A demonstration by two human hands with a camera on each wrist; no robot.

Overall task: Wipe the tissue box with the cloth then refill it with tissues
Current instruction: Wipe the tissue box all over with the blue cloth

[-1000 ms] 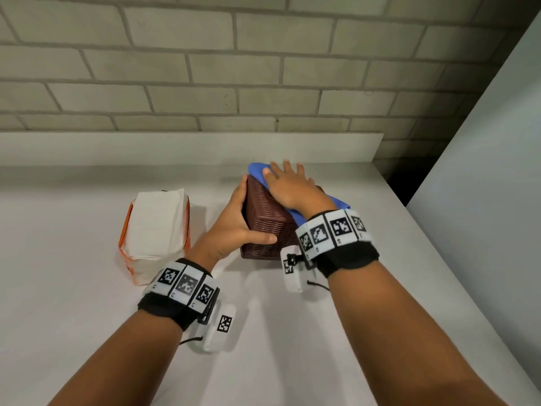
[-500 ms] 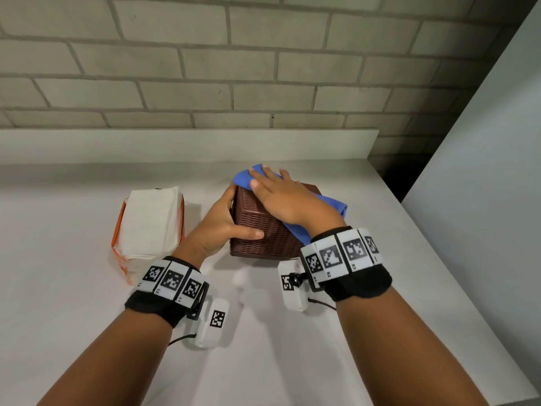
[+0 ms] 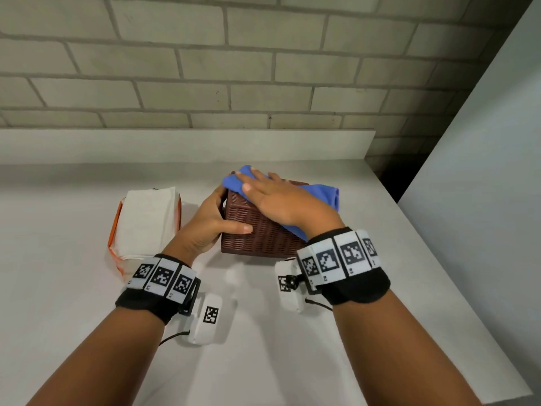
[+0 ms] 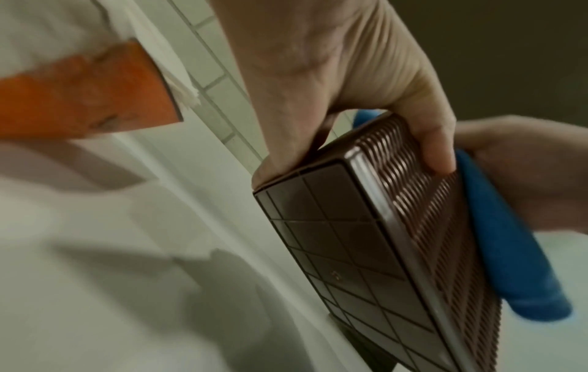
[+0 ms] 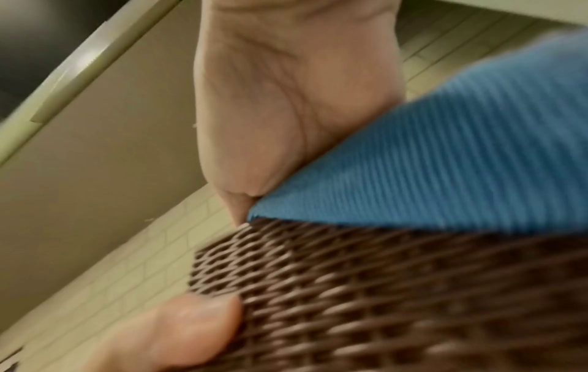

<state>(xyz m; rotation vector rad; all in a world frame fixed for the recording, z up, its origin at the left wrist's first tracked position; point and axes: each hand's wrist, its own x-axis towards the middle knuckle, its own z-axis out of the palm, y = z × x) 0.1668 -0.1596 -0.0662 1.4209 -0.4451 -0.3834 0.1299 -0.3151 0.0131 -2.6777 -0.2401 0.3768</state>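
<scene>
Even, soft light; head view sharp with bowed edges, wrist views motion-blurred

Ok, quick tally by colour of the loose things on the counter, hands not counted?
Brown: 1, the woven tissue box, gripped by the left hand.
Blue: 1, the cloth, pressed on top of the box by the right hand.
White and orange: 1, the tissue pack, lying left of the box.
Total: 3
</scene>
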